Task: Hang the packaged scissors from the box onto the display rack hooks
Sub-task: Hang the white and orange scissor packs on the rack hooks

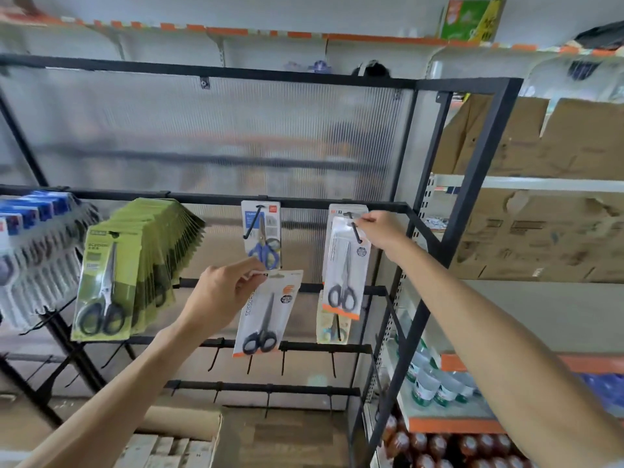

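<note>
Black display rack (466,170) fronts ribbed translucent panel (219,136); cardboard-stacked shelves (540,184) beside.

Shop storeroom, pale wall (371,15) with bright even light. Translucent ribbed panel (219,130) stands behind, framed in black metal. High wall shelf (270,32) with orange edge strip runs along the top, a green box (467,20) at its right end. Right side: white shelving unit (526,184) stacked with cardboard cartons (540,217); lower shelf carries water bottles (429,383), brown bottles (439,447) below at floor level. Wooden floor (287,437) at bottom centre.
</note>
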